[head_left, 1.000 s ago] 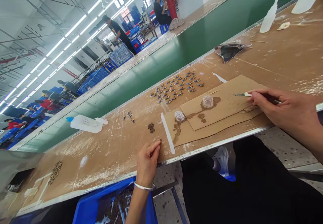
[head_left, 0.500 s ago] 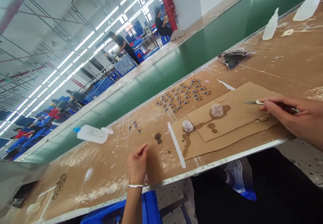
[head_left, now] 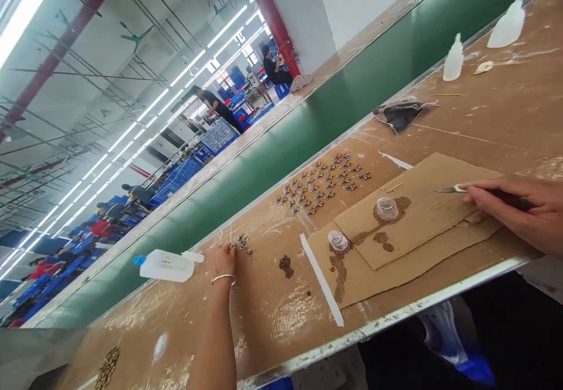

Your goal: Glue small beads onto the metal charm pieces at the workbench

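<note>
Cardboard: flat on the bench. Right hand: extends in from the right edge, fingers curled, gripping the knife. Left hand: arm reaching forward, fingertips drawn together; whether they grip a piece cannot be determined. Knife: over the cardboard, long axis nearly level across the view, blade tip pointing left. Small blue pieces: clustered just beside the left fingertips.

Beyond a green belt, a person sits on a blue stool near a red pillar.
</note>
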A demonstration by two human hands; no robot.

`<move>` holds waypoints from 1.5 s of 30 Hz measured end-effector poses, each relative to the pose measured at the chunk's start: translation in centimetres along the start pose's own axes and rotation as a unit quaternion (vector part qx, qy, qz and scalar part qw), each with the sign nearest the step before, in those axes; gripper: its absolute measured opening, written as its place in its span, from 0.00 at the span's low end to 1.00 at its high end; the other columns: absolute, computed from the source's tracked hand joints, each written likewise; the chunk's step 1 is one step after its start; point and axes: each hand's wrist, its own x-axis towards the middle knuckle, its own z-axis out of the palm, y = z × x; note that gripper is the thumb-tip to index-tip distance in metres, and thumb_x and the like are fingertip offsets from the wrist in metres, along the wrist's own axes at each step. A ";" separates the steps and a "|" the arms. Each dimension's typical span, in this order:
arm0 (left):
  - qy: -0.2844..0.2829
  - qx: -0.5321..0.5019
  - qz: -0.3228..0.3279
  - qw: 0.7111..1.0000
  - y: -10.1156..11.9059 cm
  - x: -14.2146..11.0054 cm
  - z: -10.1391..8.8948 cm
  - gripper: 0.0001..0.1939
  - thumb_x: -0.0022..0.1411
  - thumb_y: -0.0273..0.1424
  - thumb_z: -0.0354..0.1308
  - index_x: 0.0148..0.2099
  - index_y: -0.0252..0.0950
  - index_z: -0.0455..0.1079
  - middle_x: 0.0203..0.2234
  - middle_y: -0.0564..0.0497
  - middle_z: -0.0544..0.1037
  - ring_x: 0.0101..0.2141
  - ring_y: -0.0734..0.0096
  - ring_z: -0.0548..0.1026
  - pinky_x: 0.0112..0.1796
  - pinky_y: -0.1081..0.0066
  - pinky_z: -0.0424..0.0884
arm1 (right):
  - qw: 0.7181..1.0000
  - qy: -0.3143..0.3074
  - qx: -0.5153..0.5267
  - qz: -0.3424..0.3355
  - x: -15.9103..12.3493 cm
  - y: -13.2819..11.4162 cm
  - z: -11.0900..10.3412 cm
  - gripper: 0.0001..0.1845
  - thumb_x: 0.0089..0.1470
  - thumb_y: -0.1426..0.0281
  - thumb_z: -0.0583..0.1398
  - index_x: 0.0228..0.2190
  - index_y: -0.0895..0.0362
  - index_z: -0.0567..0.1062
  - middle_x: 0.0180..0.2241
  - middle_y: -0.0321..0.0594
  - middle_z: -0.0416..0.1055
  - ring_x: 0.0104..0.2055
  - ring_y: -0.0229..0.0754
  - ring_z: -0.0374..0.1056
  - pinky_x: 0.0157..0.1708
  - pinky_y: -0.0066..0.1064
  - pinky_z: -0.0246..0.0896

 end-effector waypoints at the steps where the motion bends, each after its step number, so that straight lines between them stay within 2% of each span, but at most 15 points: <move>1: -0.006 -0.002 0.004 1.000 0.2 0.3 0.0 0.12 0.60 0.34 0.55 0.44 0.33 0.69 0.43 0.47 0.73 0.44 0.65 0.72 0.45 0.57 0.68 | 1.000 -0.005 0.013 -0.008 0.1 -0.6 -0.5 0.35 0.45 0.37 0.42 0.29 0.48 0.75 0.32 0.34 0.74 0.32 0.40 0.71 0.26 0.31 0.64; 5: 0.009 -0.034 0.002 0.999 0.9 0.5 -0.4 0.09 0.59 0.33 0.57 0.39 0.32 0.71 0.39 0.48 0.76 0.43 0.65 0.73 0.46 0.56 0.68 | 0.998 0.000 0.056 -0.027 0.2 -2.3 -1.8 0.29 0.52 0.48 0.44 0.31 0.54 0.76 0.34 0.42 0.74 0.33 0.44 0.70 0.28 0.34 0.62; 9: 0.062 -0.124 -0.015 0.990 1.3 -1.3 -1.1 0.08 0.53 0.30 0.58 0.35 0.33 0.74 0.32 0.44 0.78 0.42 0.56 0.74 0.46 0.53 0.68 | 0.995 0.006 0.086 -0.041 0.1 -2.3 -1.8 0.22 0.53 0.54 0.48 0.30 0.54 0.75 0.32 0.39 0.73 0.30 0.42 0.69 0.26 0.33 0.59; 13: 0.073 -0.255 0.018 0.964 2.6 -5.6 -1.7 0.21 0.53 0.38 0.54 0.46 0.31 0.70 0.36 0.45 0.79 0.38 0.67 0.77 0.42 0.65 0.73 | 0.992 0.019 0.103 -0.076 0.1 -2.4 -2.0 0.18 0.57 0.61 0.48 0.31 0.55 0.74 0.31 0.42 0.73 0.30 0.41 0.68 0.26 0.33 0.58; 15: 0.053 -0.313 0.048 0.947 4.1 -8.4 -2.1 0.21 0.51 0.42 0.57 0.44 0.34 0.71 0.32 0.50 0.79 0.34 0.72 0.77 0.42 0.69 0.73 | 0.989 0.027 0.116 -0.086 0.1 -2.5 -2.1 0.17 0.58 0.63 0.48 0.31 0.56 0.74 0.31 0.42 0.72 0.29 0.40 0.66 0.26 0.33 0.56; 17: 0.013 -0.433 0.057 0.899 5.9 -11.2 -2.5 0.19 0.45 0.40 0.64 0.39 0.36 0.73 0.28 0.54 0.78 0.30 0.76 0.76 0.42 0.71 0.73 | 0.986 0.034 0.130 -0.094 0.1 -2.6 -2.2 0.15 0.59 0.65 0.49 0.32 0.56 0.74 0.29 0.41 0.71 0.28 0.39 0.65 0.24 0.31 0.54; 19: 0.001 -0.453 0.062 0.890 7.8 -13.7 -2.9 0.18 0.43 0.38 0.67 0.37 0.37 0.74 0.27 0.55 0.79 0.30 0.77 0.77 0.40 0.75 0.73 | 0.985 0.035 0.137 -0.102 0.2 -2.4 -2.0 0.15 0.59 0.67 0.49 0.32 0.56 0.74 0.29 0.40 0.71 0.28 0.38 0.64 0.25 0.31 0.54; 24: -0.008 -0.407 0.106 0.907 11.9 -17.2 -3.4 0.15 0.43 0.36 0.68 0.34 0.37 0.75 0.27 0.54 0.80 0.30 0.78 0.77 0.38 0.81 0.72 | 0.982 0.036 0.149 -0.114 0.5 -1.2 -1.3 0.14 0.59 0.68 0.49 0.32 0.58 0.73 0.27 0.38 0.70 0.29 0.36 0.63 0.28 0.28 0.53; 28: -0.013 -0.401 0.175 0.899 14.4 -18.3 -3.3 0.14 0.40 0.33 0.69 0.32 0.36 0.76 0.27 0.55 0.80 0.27 0.78 0.77 0.36 0.80 0.74 | 0.978 0.028 0.164 -0.124 0.7 -0.7 -1.0 0.14 0.58 0.70 0.49 0.31 0.59 0.73 0.26 0.38 0.68 0.30 0.34 0.63 0.28 0.26 0.50; 31: -0.024 -0.391 0.193 0.900 16.2 -19.0 -3.4 0.13 0.38 0.33 0.70 0.31 0.37 0.76 0.25 0.56 0.80 0.26 0.78 0.77 0.34 0.81 0.74 | 0.976 0.029 0.175 -0.125 0.8 -0.7 -1.0 0.14 0.59 0.70 0.48 0.31 0.60 0.72 0.26 0.37 0.68 0.29 0.33 0.61 0.28 0.25 0.48; 35: -0.015 -0.302 0.202 0.932 18.6 -20.0 -3.5 0.12 0.41 0.36 0.67 0.32 0.38 0.76 0.25 0.54 0.81 0.29 0.73 0.78 0.35 0.77 0.75 | 0.975 0.030 0.183 -0.126 0.8 -0.8 -1.0 0.15 0.60 0.70 0.48 0.31 0.60 0.72 0.26 0.38 0.67 0.28 0.33 0.60 0.28 0.26 0.46; 39: -0.037 -0.211 0.215 0.953 21.1 -20.3 -3.6 0.14 0.43 0.39 0.64 0.34 0.39 0.77 0.27 0.53 0.81 0.32 0.67 0.78 0.37 0.70 0.75 | 0.976 0.021 0.181 -0.119 0.9 -0.8 -1.1 0.15 0.60 0.70 0.48 0.30 0.61 0.72 0.26 0.38 0.66 0.28 0.33 0.58 0.26 0.26 0.43; 45: -0.098 -0.134 0.281 0.945 24.9 -19.3 -3.1 0.18 0.42 0.43 0.64 0.36 0.38 0.76 0.30 0.52 0.80 0.33 0.64 0.77 0.41 0.64 0.72 | 0.979 -0.002 0.180 -0.096 1.1 -0.8 -1.7 0.14 0.61 0.70 0.48 0.30 0.61 0.71 0.27 0.39 0.65 0.27 0.33 0.55 0.25 0.27 0.38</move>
